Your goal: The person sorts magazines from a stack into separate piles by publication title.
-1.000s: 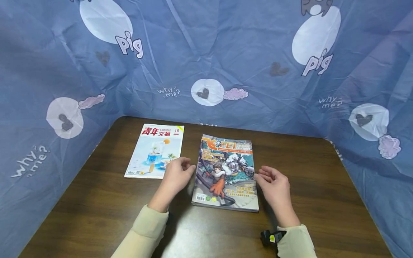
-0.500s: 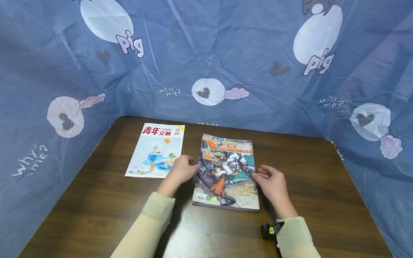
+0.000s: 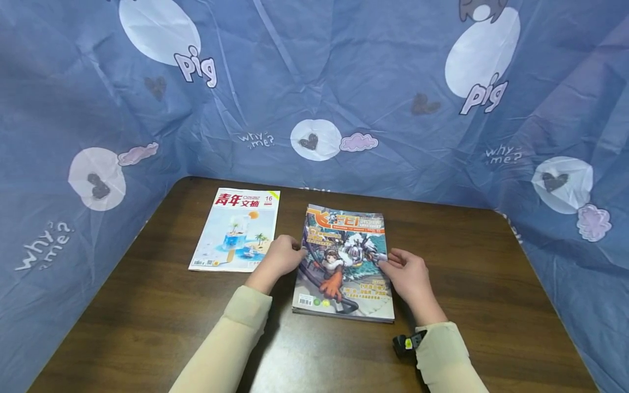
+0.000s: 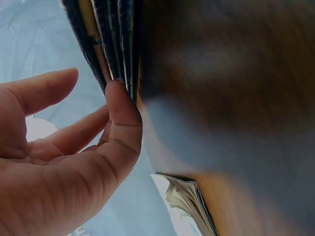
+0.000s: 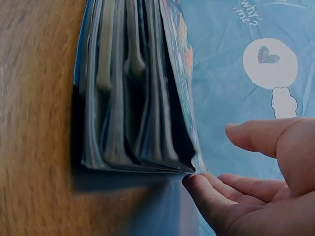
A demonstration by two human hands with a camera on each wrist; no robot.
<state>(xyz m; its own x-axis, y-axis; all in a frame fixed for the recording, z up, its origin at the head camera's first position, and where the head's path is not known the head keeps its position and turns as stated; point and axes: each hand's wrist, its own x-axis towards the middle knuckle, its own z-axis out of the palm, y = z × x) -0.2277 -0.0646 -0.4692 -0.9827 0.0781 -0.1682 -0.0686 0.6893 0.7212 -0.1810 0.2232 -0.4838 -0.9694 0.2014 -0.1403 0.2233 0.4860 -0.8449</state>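
A stack of magazines (image 3: pixel 339 262) lies flat at mid-table, its top cover colourful with an orange title. My left hand (image 3: pixel 280 256) is at the left side of the stack; in the left wrist view, one fingertip of the left hand (image 4: pixel 93 157) touches the spines (image 4: pixel 110 44). On the opposite side is my right hand (image 3: pixel 409 275), thumb near the top cover's right edge. In the right wrist view, the right hand (image 5: pixel 256 182) has a fingertip at the corner of the page edges (image 5: pixel 123 98), with thumb and fingers spread apart.
Left of the stack lies another magazine (image 3: pixel 236 232) with a popsicle cover, its lower right corner hidden behind the left hand. Both rest on a dark brown wooden table (image 3: pixel 472 256). Blue printed cloth (image 3: pixel 393 65) hangs behind and around it. A black device (image 3: pixel 409 343) sits by the right cuff.
The left hand has moved right, up to the stack's left side. The right hand has shifted slightly left and away from me. The stack and the other magazine stay in place.
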